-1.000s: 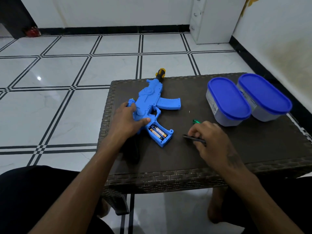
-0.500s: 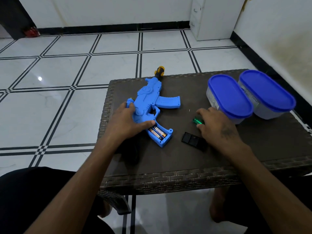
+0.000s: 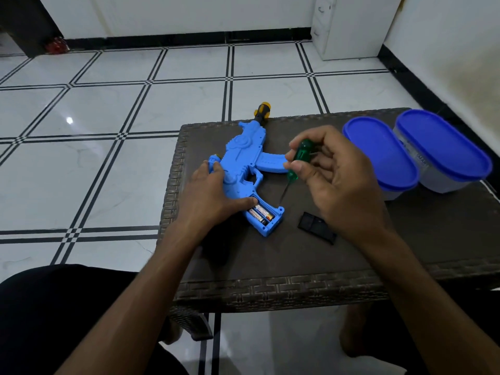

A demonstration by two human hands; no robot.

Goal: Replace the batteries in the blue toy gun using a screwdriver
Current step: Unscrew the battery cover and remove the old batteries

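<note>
A white tiled floor with black grid lines spreads behind a dark woven bench, with a white cabinet against the far wall.

The blue toy gun lies flat on the left half of the bench, its barrel pointing to the far edge, where a yellow-and-black tip pokes past it. Its grip points to the near side, and the battery compartment there is uncovered, showing two batteries side by side. The left hand lies flat on the gun's rear body, fingers straight, the thumb touching the near rim of the compartment. The right hand hovers above the bench just right of the gun and pinches a green-handled screwdriver between thumb and fingers, the thin shaft slanting down toward the grip's right edge; I cannot tell whether its tip touches anything. A black battery cover lies on the bench near the grip, partly under the right wrist. Two clear oval containers with blue lids stand side by side at the far right, touching or nearly so.
</note>
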